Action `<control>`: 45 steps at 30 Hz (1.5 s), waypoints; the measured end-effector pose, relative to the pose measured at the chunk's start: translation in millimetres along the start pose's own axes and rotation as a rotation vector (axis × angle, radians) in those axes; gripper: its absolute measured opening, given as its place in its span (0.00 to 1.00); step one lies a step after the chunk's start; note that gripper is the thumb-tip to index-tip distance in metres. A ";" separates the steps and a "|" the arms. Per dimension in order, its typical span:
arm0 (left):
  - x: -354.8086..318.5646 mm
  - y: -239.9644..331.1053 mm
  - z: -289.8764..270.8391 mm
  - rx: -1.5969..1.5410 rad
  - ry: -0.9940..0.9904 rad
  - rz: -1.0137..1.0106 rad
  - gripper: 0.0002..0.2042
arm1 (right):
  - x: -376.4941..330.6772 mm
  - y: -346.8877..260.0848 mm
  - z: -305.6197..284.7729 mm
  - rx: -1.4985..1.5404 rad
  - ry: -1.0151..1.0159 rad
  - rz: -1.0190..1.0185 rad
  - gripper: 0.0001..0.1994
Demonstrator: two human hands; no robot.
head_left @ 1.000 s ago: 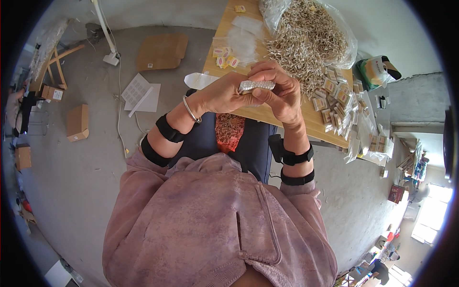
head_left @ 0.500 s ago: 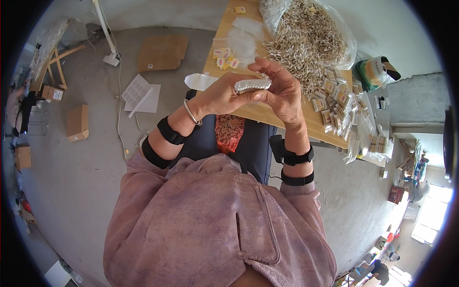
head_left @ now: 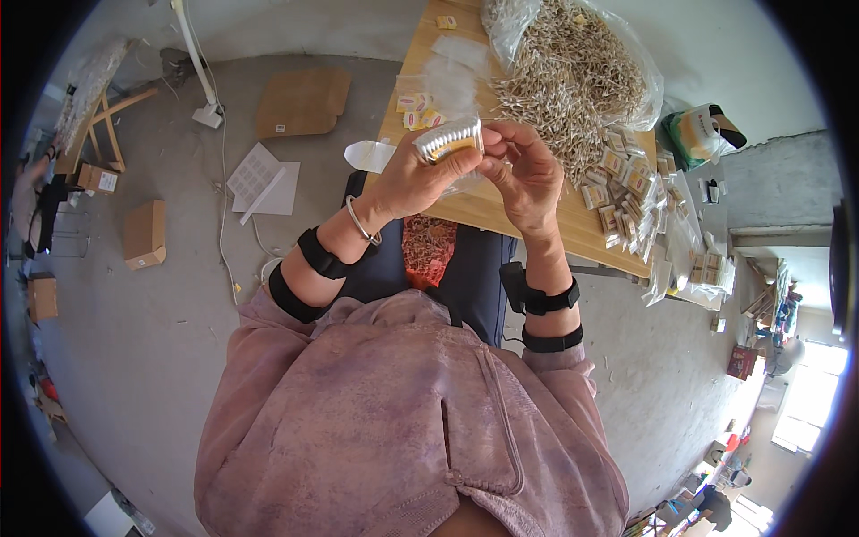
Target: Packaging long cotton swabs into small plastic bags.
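Note:
A small clear pack of cotton swabs (head_left: 446,141), with white tips in a row and a yellow label below them, is tilted up over the table's near edge. My left hand (head_left: 404,186) is closed around its left side, thumb across the front. At the pack's right edge, the thumb and fingers of my right hand (head_left: 530,183) pinch together on the clear wrapping. Exactly how much film lies between those fingertips is hidden. Beyond my hands, several yellow-and-white cards (head_left: 419,109) lie near clear plastic bags (head_left: 450,85).
A large heap of loose cotton swabs (head_left: 577,76) spills from a clear bag on the wooden table (head_left: 546,234). Several filled packs (head_left: 629,183) are piled at its right side. A red mesh bag (head_left: 429,251) is between my legs. Cardboard (head_left: 304,100) lies on the floor.
The pack has tipped so that its labelled face now shows, and it has shifted slightly left and up. My right fingers, raised and spread earlier, have closed at its right edge.

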State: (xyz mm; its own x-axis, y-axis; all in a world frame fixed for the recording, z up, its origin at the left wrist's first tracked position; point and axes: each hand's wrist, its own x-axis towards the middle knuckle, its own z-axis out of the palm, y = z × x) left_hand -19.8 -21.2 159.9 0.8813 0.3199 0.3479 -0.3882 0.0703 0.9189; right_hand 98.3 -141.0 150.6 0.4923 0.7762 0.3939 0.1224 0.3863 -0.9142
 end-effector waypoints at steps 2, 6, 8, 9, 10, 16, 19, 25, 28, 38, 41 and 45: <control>-0.5 -1.3 0.3 -0.052 0.028 -0.007 0.13 | 1.8 -2.2 2.2 -0.218 -0.005 -0.091 0.21; 0.1 0.7 1.7 -0.074 0.044 0.026 0.14 | 1.6 0.1 12.0 -0.228 0.066 -0.152 0.21; -0.1 -0.7 5.1 -0.015 0.121 0.041 0.15 | -1.2 7.0 12.6 -0.087 0.211 -0.074 0.21; 0.0 -1.1 6.1 -0.015 0.123 0.042 0.15 | -1.2 6.5 15.8 -0.086 0.208 -0.074 0.21; 0.4 -1.5 7.2 -0.093 0.165 0.009 0.15 | -2.1 4.7 19.8 -0.038 0.253 -0.098 0.21; 2.6 -1.5 7.8 -0.411 0.267 -0.112 0.17 | -10.1 7.1 19.1 0.101 0.115 0.078 0.20; 1.5 -2.5 9.7 -0.455 0.268 -0.147 0.18 | -10.0 3.1 27.6 0.112 0.115 0.133 0.17; -0.7 -5.6 14.3 -0.518 0.244 -0.135 0.18 | -11.2 10.3 24.1 0.244 0.190 0.229 0.10; -1.2 -5.9 14.7 -0.551 0.223 -0.137 0.19 | -10.8 7.2 22.7 0.285 0.196 0.251 0.09; -1.4 -10.8 24.5 -0.192 0.205 -0.004 0.21 | -11.9 15.8 16.0 0.582 0.155 0.249 0.10; -0.7 -12.8 27.8 -0.078 0.194 0.099 0.21 | -11.8 20.8 11.7 0.683 0.087 0.248 0.09; -1.9 -9.4 30.2 0.073 0.152 0.175 0.22 | -12.1 27.2 7.5 0.724 0.072 0.233 0.09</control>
State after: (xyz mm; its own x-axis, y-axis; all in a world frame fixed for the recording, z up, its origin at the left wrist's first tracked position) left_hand -9.6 -51.0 156.2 0.7492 0.4602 0.4763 -0.5065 -0.0653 0.8598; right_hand 89.2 -136.2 121.7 0.4944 0.8527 0.1687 -0.5748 0.4664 -0.6724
